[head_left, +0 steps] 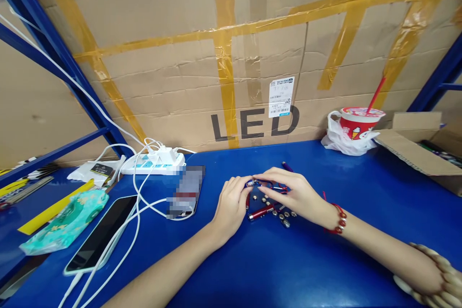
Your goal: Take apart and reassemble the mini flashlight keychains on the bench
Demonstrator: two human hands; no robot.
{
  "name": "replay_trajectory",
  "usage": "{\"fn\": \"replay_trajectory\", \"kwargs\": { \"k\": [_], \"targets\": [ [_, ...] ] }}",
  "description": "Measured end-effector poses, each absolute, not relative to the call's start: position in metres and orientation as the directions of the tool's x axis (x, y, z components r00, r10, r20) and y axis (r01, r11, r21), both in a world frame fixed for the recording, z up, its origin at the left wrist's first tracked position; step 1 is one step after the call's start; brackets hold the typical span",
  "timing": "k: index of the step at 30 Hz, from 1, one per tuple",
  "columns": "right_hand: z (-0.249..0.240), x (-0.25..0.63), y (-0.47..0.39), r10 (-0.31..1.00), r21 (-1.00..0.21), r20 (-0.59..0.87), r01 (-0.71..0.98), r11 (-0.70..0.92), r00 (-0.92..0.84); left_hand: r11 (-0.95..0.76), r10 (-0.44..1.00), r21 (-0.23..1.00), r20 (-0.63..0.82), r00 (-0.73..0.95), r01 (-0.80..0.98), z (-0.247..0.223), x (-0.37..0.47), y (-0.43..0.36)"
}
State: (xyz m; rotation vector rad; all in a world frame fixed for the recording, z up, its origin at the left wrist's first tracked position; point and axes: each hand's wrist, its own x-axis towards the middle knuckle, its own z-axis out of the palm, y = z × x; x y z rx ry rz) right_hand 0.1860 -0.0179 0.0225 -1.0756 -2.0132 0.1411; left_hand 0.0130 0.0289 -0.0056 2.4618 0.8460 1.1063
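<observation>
My left hand (231, 206) pinches a small blue metal mini flashlight (250, 183) between thumb and fingers, just above the table. From the other side my right hand (298, 196) closes thumb and forefinger at the tube's end; the fingertips partly hide that end. Under the hands lies a red mini flashlight (262, 212) with a silver tip. Several button cells (281, 216) are scattered around it. More red and blue tubes lie partly covered behind my fingers, and a blue tube (287, 167) shows beyond my right hand.
On the blue table (306, 264), a phone (191, 185) and a second phone (103, 236) lie left, with white cables (137, 207) running to a power strip (155, 163). A wipes pack (68, 219) is far left. A red cup (357, 125) and open carton (415, 149) stand right.
</observation>
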Motion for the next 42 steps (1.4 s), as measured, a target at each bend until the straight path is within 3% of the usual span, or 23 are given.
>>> {"fn": "replay_trajectory", "kwargs": {
  "k": [11,17,24,33,42],
  "targets": [
    [0.022,0.188,-0.018,0.764,-0.381,0.538,0.706,0.597,-0.357,-0.738,0.669,0.574,0.554,0.495,0.356,-0.004,0.013,0.028],
    [0.02,0.192,-0.016,0.775,-0.437,0.575,0.703,0.562,-0.263,-0.714,0.689,0.632,0.557,0.464,0.302,-0.005,0.012,0.027],
    [0.022,0.192,-0.015,0.735,-0.469,0.639,0.641,0.608,-0.229,-0.726,0.672,0.615,0.539,0.507,0.308,-0.003,0.013,0.026],
    [0.028,0.187,-0.017,0.819,-0.58,0.548,0.629,0.518,-0.169,-0.688,0.709,0.648,0.503,0.494,0.327,-0.003,0.013,0.026],
    [0.023,0.18,-0.021,0.849,-0.677,0.527,0.584,0.448,-0.04,-0.799,0.601,0.445,0.585,0.545,0.404,-0.006,0.013,0.026]
  ]
}}
